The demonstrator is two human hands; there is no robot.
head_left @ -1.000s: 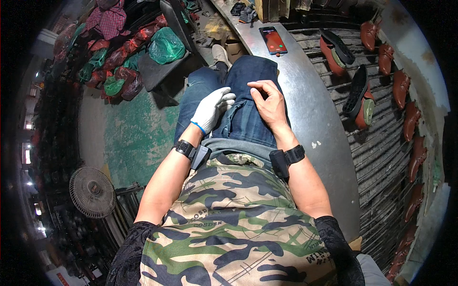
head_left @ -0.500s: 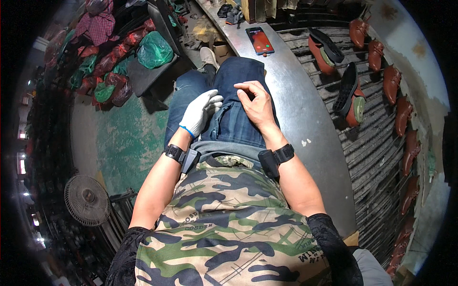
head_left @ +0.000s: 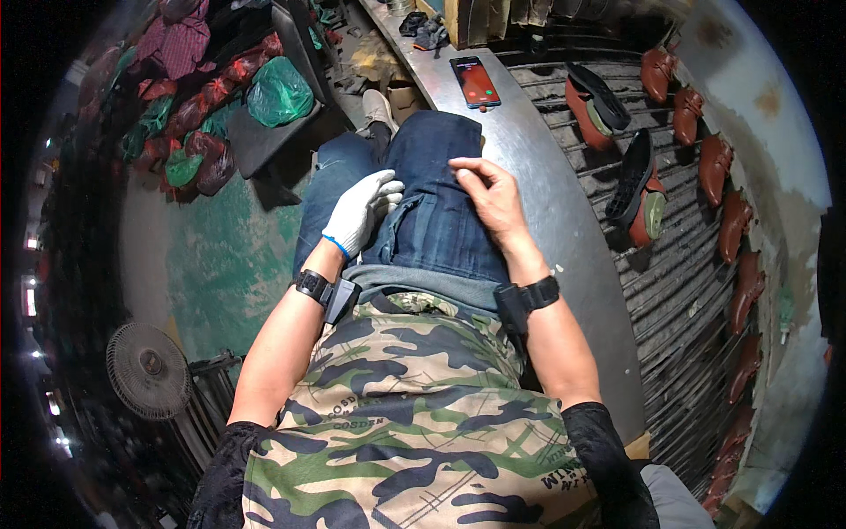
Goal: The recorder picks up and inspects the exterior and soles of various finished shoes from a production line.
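Observation:
My left hand [head_left: 359,210] wears a white knit glove with a blue cuff edge. It hovers over my left thigh, fingers loosely curved and nothing in them. My right hand [head_left: 495,198] is bare and sits above the right thigh of my blue jeans [head_left: 432,159]. Its thumb and forefinger stretch forward with a gap between them, while the other fingers are partly hidden beneath; I see nothing held. Beyond the right hand, a phone [head_left: 476,82] with a lit, dark red screen lies on the metal bench [head_left: 551,185].
To the right, a slatted rack [head_left: 687,291] carries a row of brown leather shoes [head_left: 716,169] and black soles [head_left: 633,176] beside brown uppers. On the left stand a fan [head_left: 148,370] and a dark chair bearing a green bag [head_left: 279,93]. Dark gloves [head_left: 429,32] lie at the bench's far end.
My right hand has shifted to the right, away from my left hand. The left hand keeps nearly the same pose. The whole view has moved slightly.

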